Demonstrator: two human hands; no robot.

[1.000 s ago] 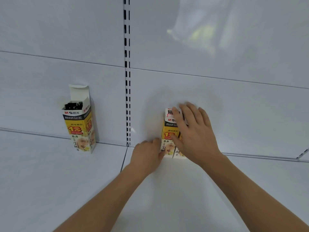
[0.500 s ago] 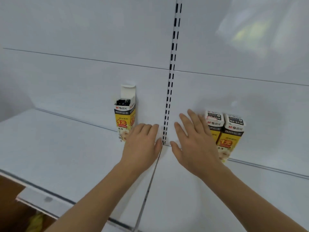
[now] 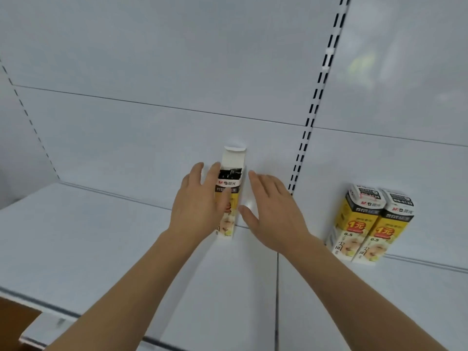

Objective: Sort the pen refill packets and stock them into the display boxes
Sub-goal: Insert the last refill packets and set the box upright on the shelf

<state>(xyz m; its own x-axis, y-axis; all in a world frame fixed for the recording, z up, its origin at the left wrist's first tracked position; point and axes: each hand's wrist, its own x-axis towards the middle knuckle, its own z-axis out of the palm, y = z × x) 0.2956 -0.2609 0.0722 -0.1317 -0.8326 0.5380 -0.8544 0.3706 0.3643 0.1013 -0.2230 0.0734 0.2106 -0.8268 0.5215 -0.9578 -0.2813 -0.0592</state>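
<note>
An open yellow, black and white display box (image 3: 231,183) stands upright on the white shelf (image 3: 101,249) against the back panel, its top flap up and dark refill tips showing inside. My left hand (image 3: 200,206) lies with straight fingers over the box's front and left side, thumb across the yellow face. My right hand (image 3: 273,211) hovers open just right of the box, fingers straight, a small gap between it and the box. Two closed boxes of the same design (image 3: 369,224) stand side by side on the shelf at the right.
A slotted black upright (image 3: 314,107) runs down the white back panel between the open box and the closed pair. A seam (image 3: 277,300) splits the shelf into two boards. The shelf's front edge (image 3: 50,310) crosses the lower left, with brown cardboard below it.
Both hands left the pair of closed boxes and moved left across the upright to the open box. My view turned left with them, so the closed pair now sits at the right.
</note>
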